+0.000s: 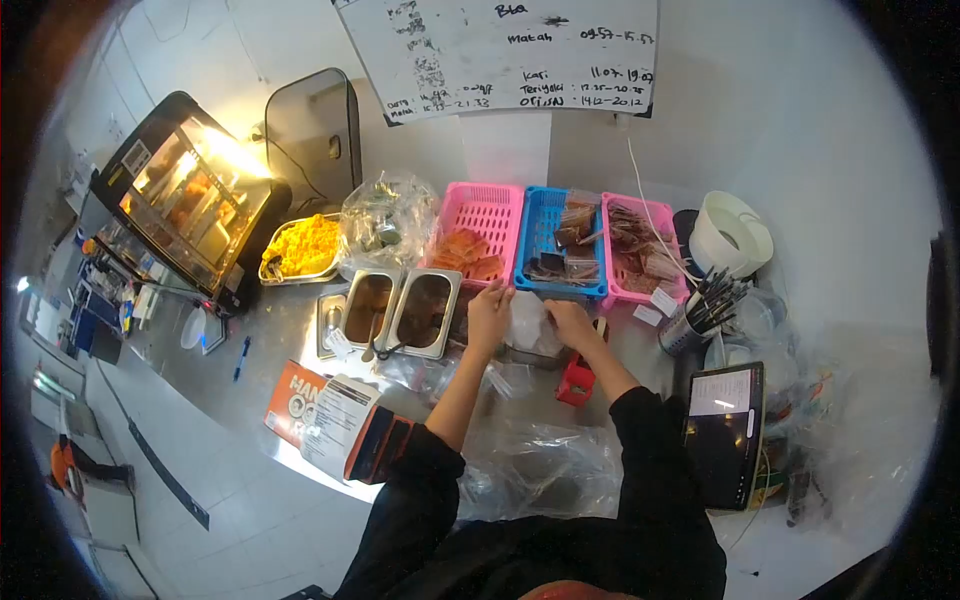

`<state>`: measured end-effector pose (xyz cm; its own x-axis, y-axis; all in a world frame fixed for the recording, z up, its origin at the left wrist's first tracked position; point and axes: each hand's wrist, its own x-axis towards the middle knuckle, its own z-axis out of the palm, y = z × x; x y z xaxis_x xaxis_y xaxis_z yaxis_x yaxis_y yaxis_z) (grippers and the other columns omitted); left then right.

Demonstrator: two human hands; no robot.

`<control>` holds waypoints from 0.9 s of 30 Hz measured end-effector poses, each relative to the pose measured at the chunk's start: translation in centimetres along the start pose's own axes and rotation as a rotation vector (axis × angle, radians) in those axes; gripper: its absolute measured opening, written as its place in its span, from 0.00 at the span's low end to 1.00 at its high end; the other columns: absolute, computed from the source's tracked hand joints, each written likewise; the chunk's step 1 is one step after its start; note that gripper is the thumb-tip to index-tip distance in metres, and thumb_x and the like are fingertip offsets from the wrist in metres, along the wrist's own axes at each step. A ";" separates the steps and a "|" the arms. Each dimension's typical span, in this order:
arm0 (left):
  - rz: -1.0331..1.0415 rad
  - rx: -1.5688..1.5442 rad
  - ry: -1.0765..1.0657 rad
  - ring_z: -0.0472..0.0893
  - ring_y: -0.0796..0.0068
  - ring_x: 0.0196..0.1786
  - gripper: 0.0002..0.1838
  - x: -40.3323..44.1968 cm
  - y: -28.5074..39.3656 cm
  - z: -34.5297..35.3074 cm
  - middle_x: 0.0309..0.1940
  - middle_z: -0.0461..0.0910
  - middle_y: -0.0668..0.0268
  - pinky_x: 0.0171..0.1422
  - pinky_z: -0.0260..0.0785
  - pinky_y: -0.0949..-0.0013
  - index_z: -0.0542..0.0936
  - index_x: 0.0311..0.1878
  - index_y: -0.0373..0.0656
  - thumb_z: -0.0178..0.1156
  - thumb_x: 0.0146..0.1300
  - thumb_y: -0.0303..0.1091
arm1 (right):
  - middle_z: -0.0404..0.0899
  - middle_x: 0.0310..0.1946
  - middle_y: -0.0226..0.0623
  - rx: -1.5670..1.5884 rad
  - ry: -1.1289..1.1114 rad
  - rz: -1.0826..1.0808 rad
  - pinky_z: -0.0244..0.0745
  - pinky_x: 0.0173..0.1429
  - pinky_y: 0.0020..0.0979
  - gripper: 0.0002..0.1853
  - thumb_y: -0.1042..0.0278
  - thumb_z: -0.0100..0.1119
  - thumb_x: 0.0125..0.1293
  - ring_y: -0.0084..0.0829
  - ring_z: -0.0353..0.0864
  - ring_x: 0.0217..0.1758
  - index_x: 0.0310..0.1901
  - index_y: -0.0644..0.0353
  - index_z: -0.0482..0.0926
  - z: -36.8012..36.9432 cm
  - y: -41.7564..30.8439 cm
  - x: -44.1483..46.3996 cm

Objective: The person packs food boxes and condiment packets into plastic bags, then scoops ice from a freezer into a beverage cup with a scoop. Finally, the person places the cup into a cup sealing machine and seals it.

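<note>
A whitish, translucent piece of plastic, perhaps a bag or a lid, spans the gap between my two hands over a metal container. My left hand pinches its left edge with the fingers closed. At the right edge, my right hand has its fingers bent and closed on the same plastic. Just below my right hand lies a red tape dispenser-like object. Left of my left hand stand two metal pans of brown sauce, the nearer one with a dark utensil in it.
Behind my hands stand a pink basket, a blue basket and another pink basket with sachets. A tray of yellow food and a lit warmer cabinet are left. A tablet and pen holder are right. Printed packaging lies front left.
</note>
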<state>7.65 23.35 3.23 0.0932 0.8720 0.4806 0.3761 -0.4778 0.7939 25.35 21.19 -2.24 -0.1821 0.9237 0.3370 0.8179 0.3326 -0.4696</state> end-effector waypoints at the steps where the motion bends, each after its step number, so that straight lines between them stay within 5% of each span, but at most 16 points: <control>1: 0.003 -0.046 0.046 0.78 0.57 0.32 0.11 0.5 0.4 -0.3 0.31 0.77 0.50 0.37 0.68 0.66 0.79 0.31 0.35 0.56 0.54 0.35 | 0.76 0.31 0.43 0.065 0.054 0.001 0.69 0.39 0.34 0.17 0.75 0.54 0.49 0.41 0.76 0.35 0.44 0.58 0.69 0.2 0.0 0.1; 2: -0.298 0.075 -0.152 0.78 0.63 0.28 0.10 0.7 0.7 -0.9 0.30 0.77 0.52 0.34 0.68 0.69 0.79 0.34 0.37 0.56 0.54 0.34 | 0.75 0.34 0.42 0.328 0.095 0.176 0.69 0.40 0.33 0.19 0.74 0.55 0.50 0.38 0.75 0.37 0.47 0.57 0.68 0.4 0.1 0.5; 4: -0.159 -0.085 -0.065 0.77 0.70 0.25 0.10 -0.4 -3.2 1.3 0.27 0.78 0.57 0.30 0.67 0.71 0.78 0.36 0.37 0.57 0.54 0.33 | 0.74 0.39 0.40 0.857 0.169 0.523 0.69 0.41 0.31 0.23 0.72 0.57 0.51 0.33 0.74 0.41 0.51 0.54 0.65 0.8 -0.1 1.4; 5: -0.088 -0.166 -0.022 0.76 0.74 0.24 0.10 -1.2 -4.5 2.3 0.26 0.79 0.59 0.29 0.66 0.72 0.78 0.36 0.37 0.57 0.53 0.32 | 0.72 0.42 0.40 0.871 0.168 0.523 0.69 0.41 0.29 0.26 0.70 0.59 0.50 0.30 0.72 0.44 0.52 0.53 0.63 0.8 -0.6 1.4; 6: -0.353 -0.347 -0.116 0.73 0.83 0.24 0.11 -1.9 -4.2 2.6 0.24 0.78 0.67 0.27 0.65 0.76 0.78 0.37 0.35 0.58 0.53 0.32 | 0.69 0.45 0.39 0.884 0.170 0.522 0.68 0.42 0.28 0.28 0.69 0.61 0.50 0.28 0.70 0.46 0.54 0.53 0.62 0.5 -1.4 1.2; 9: -0.629 -0.525 -0.071 0.72 0.84 0.24 0.14 -2.7 -2.8 2.6 0.24 0.77 0.71 0.27 0.64 0.78 0.78 0.38 0.34 0.60 0.51 0.33 | 0.61 0.54 0.38 0.751 0.142 0.369 0.69 0.45 0.28 0.38 0.72 0.69 0.39 0.28 0.62 0.55 0.55 0.54 0.60 -1.0 -3.1 -0.2; 10: -0.521 -0.520 0.031 0.66 0.88 0.18 0.11 -2.7 -2.4 2.7 0.18 0.73 0.74 0.21 0.57 0.81 0.79 0.34 0.36 0.60 0.53 0.35 | 0.62 0.53 0.38 0.694 0.152 0.287 0.70 0.46 0.29 0.38 0.74 0.69 0.38 0.28 0.63 0.55 0.54 0.54 0.61 -0.8 -2.5 -0.5; 14: -0.182 -0.073 0.067 0.72 0.78 0.19 0.16 -1.3 -0.8 0.2 0.16 0.76 0.60 0.25 0.63 0.72 0.75 0.20 0.33 0.60 0.52 0.38 | 0.65 0.50 0.35 0.652 0.248 0.131 0.73 0.44 0.26 0.34 0.82 0.67 0.37 0.28 0.70 0.49 0.50 0.57 0.64 1.1 1.0 -0.2; 18: -0.106 0.230 -0.053 0.74 0.73 0.20 0.14 -1.0 -1.0 -0.8 0.17 0.75 0.56 0.26 0.64 0.71 0.75 0.22 0.34 0.60 0.51 0.37 | 0.64 0.50 0.35 0.771 0.364 0.316 0.73 0.41 0.22 0.28 0.83 0.63 0.42 0.25 0.73 0.44 0.48 0.58 0.66 0.2 0.3 -0.2; 20: -0.064 0.319 -0.099 0.74 0.71 0.20 0.13 -1.2 -1.0 -1.0 0.17 0.75 0.56 0.25 0.64 0.70 0.75 0.22 0.35 0.60 0.51 0.36 | 0.68 0.47 0.36 0.691 0.503 0.280 0.70 0.45 0.28 0.26 0.76 0.66 0.40 0.32 0.73 0.45 0.45 0.58 0.69 1.4 1.0 0.0; 23: -0.132 0.050 -0.065 0.72 0.78 0.19 0.14 -2.1 -0.7 0.2 0.14 0.72 0.63 0.24 0.63 0.70 0.74 0.22 0.36 0.60 0.52 0.38 | 0.69 0.46 0.37 0.410 0.477 0.081 0.68 0.47 0.32 0.21 0.72 0.65 0.42 0.36 0.73 0.43 0.42 0.58 0.72 -2.8 -5.1 0.1; 27: -0.349 -0.362 -0.166 0.70 0.84 0.18 0.14 -2.1 -2.6 1.7 0.17 0.72 0.71 0.23 0.62 0.79 0.74 0.29 0.37 0.66 0.47 0.37 | 0.72 0.37 0.40 0.300 0.224 0.092 0.67 0.47 0.35 0.17 0.72 0.62 0.43 0.41 0.74 0.41 0.38 0.61 0.73 -1.4 -5.4 -0.8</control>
<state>7.99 22.98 -0.46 0.1753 0.9769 0.1225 0.0708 -0.1366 0.9881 21.84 18.42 1.13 0.0351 0.8989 0.4366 0.6230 0.3219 -0.7129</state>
